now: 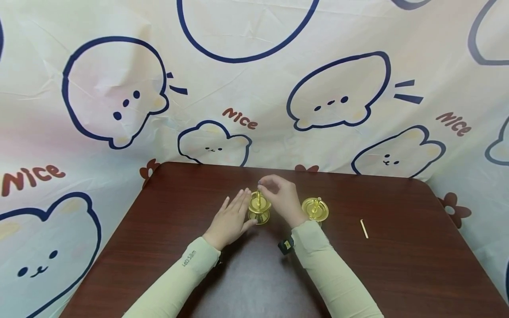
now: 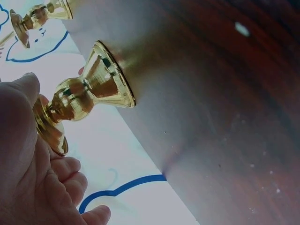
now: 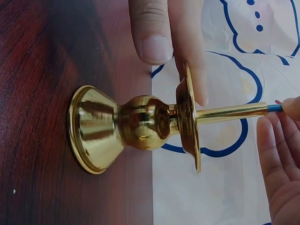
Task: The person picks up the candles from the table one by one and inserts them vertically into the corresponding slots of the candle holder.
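Touching candlestick before "Nice"-lettered backdrop

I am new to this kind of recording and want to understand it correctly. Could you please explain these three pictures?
There is no machine: a person works with two bare hands. The wide picture comes from a camera on the head, the two close ones from cameras on the wrists. On the glossy reddish-brown table, a shiny gold-coloured metal holder stands between the hands. To its right are a similar holder and, farther right, a thin yellowish stick. The right hand pinches a thin blue piece at the tip of the first holder's upright tube. The left hand rests its straight fingers against that holder.
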`<state>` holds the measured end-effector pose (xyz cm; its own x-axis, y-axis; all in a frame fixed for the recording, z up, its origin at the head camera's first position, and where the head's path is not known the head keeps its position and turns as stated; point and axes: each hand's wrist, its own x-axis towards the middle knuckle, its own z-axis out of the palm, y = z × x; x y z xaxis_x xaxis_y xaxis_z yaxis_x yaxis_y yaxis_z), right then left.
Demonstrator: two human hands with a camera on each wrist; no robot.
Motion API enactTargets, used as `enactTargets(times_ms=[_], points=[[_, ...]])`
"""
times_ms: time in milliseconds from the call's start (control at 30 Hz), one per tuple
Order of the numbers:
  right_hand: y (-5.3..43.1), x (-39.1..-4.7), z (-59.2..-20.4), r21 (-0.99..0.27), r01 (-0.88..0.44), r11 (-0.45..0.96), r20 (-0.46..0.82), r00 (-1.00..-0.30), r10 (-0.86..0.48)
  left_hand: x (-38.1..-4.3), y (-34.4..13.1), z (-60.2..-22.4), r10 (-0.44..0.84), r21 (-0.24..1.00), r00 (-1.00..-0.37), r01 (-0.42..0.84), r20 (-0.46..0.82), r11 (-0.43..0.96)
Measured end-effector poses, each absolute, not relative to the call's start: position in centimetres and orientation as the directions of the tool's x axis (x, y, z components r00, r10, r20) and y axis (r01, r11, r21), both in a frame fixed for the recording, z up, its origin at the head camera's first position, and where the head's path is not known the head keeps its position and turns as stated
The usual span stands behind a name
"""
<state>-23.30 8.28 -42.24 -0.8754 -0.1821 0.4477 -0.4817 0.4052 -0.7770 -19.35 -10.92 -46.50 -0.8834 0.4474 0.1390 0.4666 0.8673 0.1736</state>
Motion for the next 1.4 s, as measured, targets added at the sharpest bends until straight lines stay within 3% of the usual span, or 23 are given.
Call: enactTargets(times_ms=[1400], points=[[8.73,-22.66,-41.75,-0.824,-0.459,0.331,0.445,-0.887,-0.121,-19.22,-10.94,-46.02,0.454,0.190,-0.883,0.468,0.117,0.863]])
